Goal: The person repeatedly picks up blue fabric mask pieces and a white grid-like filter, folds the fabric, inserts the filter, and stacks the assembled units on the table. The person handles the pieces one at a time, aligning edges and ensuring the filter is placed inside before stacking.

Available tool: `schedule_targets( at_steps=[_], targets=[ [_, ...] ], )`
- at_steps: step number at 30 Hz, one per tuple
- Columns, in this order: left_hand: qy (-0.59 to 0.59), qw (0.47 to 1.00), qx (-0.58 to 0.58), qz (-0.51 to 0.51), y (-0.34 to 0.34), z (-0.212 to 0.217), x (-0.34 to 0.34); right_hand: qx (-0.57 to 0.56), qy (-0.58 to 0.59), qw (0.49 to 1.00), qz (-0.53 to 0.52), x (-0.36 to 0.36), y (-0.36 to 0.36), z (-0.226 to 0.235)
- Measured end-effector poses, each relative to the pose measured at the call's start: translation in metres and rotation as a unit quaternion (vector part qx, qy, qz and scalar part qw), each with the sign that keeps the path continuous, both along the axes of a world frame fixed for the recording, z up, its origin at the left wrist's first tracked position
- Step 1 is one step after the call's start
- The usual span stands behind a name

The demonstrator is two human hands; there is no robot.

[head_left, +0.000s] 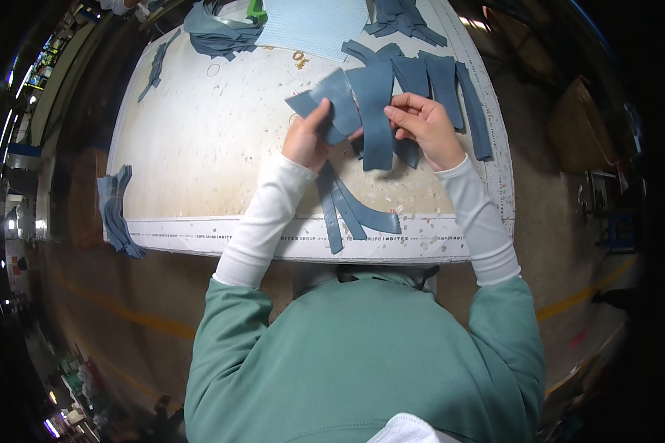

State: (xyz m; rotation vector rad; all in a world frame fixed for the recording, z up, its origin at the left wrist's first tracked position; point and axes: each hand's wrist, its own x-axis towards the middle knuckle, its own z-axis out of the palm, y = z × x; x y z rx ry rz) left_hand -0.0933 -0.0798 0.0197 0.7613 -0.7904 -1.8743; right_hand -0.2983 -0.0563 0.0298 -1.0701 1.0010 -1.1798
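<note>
My left hand [308,142] is closed on a few flat blue leather pieces [342,107], its thumb pressed on top of them. Beside these, a wider blue leather piece [377,88] hangs upright, curved in at its sides. At its right edge my right hand [425,130] pinches it between thumb and fingers. Below my left hand, several narrow blue strips [335,210] fan out on the white table [185,162]; their upper ends pass near the hand. To the right of my right hand lie more blue pieces [442,87] in a row.
At the table's left edge a bundle of blue strips [114,210] hangs over. Farther back are a blue pile [216,35], a pale blue sheet [310,26], a green object [256,10], tan rubber bands [299,59] and another blue stack [405,22]. A brown container [584,125] stands right of the table.
</note>
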Motion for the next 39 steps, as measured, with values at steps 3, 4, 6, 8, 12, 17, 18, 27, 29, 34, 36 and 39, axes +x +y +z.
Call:
schedule_targets(
  at_steps=[3, 4, 6, 8, 12, 17, 18, 27, 29, 34, 36, 39],
  targets=[
    [-0.059, 0.998, -0.024, -0.013, 0.009, -0.003, -0.008, -0.019, 0.025, 0.999, -0.008, 0.003, 0.0, -0.011],
    [-0.075, 0.996, -0.041, -0.016, 0.011, -0.004, -0.01, -0.029, 0.037, 0.999, -0.01, 0.004, 0.0, -0.013],
    [-0.074, 0.996, -0.042, -0.011, 0.012, -0.007, -0.012, -0.034, 0.048, 0.998, -0.026, 0.005, 0.002, -0.015],
    [-0.085, 0.995, -0.049, -0.008, 0.013, -0.009, -0.012, -0.047, 0.062, 0.996, -0.044, 0.004, 0.001, -0.013],
    [-0.078, 0.996, -0.04, -0.03, 0.011, -0.008, -0.009, -0.124, 0.059, 0.977, -0.162, -0.008, -0.002, 0.0],
    [-0.056, 0.998, -0.024, -0.001, 0.015, -0.008, -0.014, -0.093, -0.052, 0.991, -0.081, -0.005, 0.001, 0.001],
    [-0.061, 0.998, -0.024, 0.003, 0.017, -0.009, -0.015, -0.094, -0.032, 0.992, -0.076, 0.001, 0.002, -0.002],
    [-0.013, 1.0, 0.004, -0.004, 0.019, -0.006, -0.015, -0.111, 0.119, 0.982, -0.096, 0.018, 0.01, -0.009],
    [-0.025, 1.0, -0.009, 0.002, 0.019, -0.007, -0.016, -0.126, 0.134, 0.976, -0.114, 0.021, 0.01, -0.009],
    [-0.011, 1.0, -0.023, 0.004, 0.02, -0.008, -0.017, -0.169, 0.233, 0.946, -0.15, 0.02, 0.008, -0.007],
    [-0.019, 0.999, -0.027, 0.0, 0.02, -0.006, -0.016, -0.132, 0.199, 0.961, -0.136, 0.013, 0.005, -0.004],
    [-0.008, 0.998, -0.05, -0.036, 0.017, -0.001, -0.013, -0.156, 0.126, 0.97, -0.138, -0.017, -0.01, 0.006]
  ],
)
